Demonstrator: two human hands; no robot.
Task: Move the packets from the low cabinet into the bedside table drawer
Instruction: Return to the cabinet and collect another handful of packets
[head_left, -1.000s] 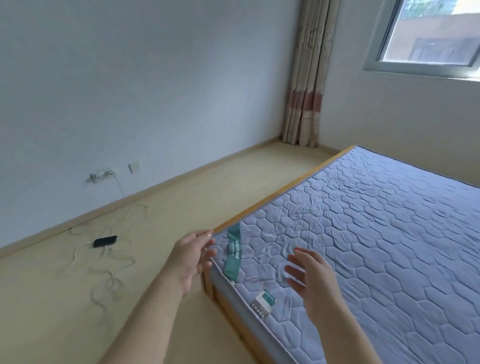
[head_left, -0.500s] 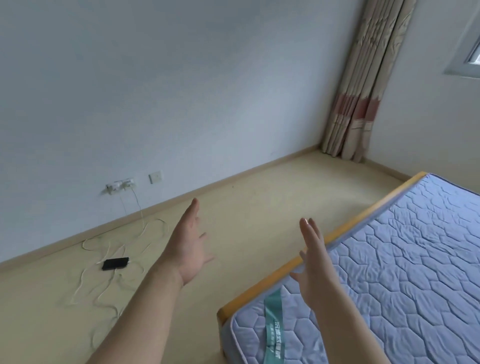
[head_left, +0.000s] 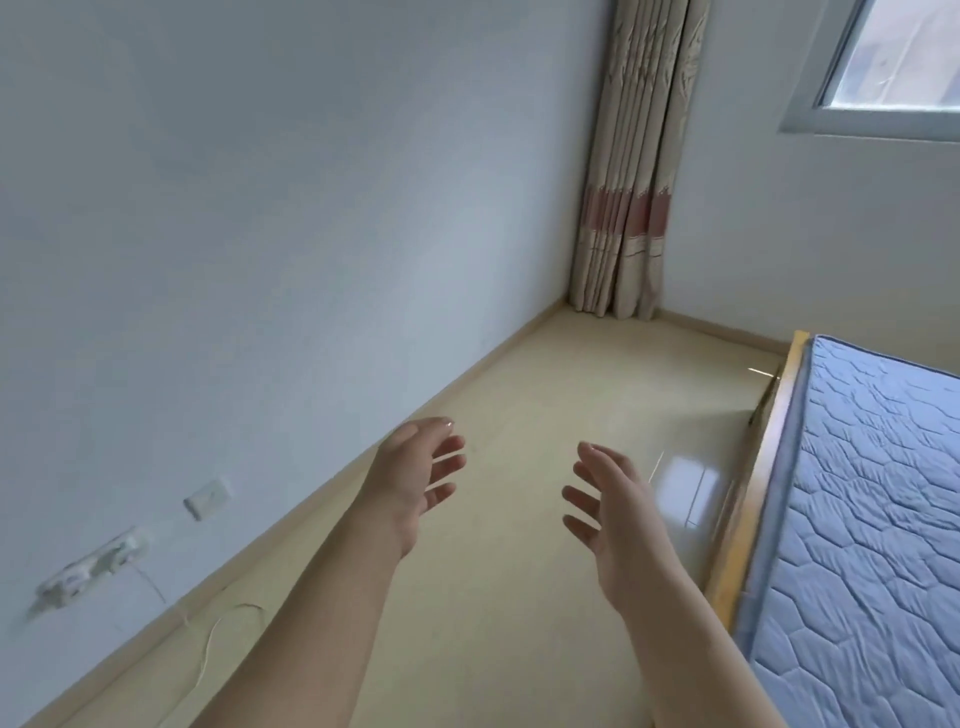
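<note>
The mattress (head_left: 872, 519) is cut off at the right edge, and only a strip of its wood bed frame (head_left: 748, 519) shows. The window (head_left: 893, 62) is cut off at the top right corner. The plug strip (head_left: 93, 566) low on the wall (head_left: 260, 208) is blurry. I cannot tell where the packets are.

The floor (head_left: 519, 597) is pale and shiny. A curtain (head_left: 631, 182) hangs in the far corner. A white cord (head_left: 208, 644) lies on the floor by the wall.

The left hand (head_left: 415, 478) and right hand (head_left: 618, 509) are up over the floor, palms facing, fingers spread and loose, holding nothing.

A moment ago the bed filled more of the view, and a black thing lay on the floor; now it is out of sight.
</note>
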